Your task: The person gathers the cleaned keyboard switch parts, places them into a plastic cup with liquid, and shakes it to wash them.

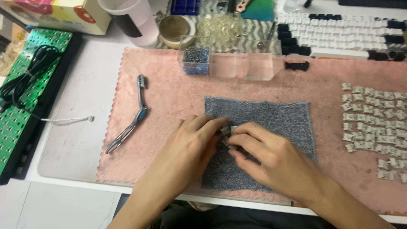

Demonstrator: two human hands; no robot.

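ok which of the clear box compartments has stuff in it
The leftmost compartment of the clear box at the top of the pink mat: it holds small dark and blue parts, while the compartments to its right look empty.

Small cloth lies on larger mat, centre of desk. Both hands meet over small cloth: left hand beside right hand, keyboard switch pinched between fingertips. Toothbrush on mat, left of cloth. Loose switches in rows on mat, far right. Compartment box behind cloth; keyboard behind right. Circuit board at far left, off mat.
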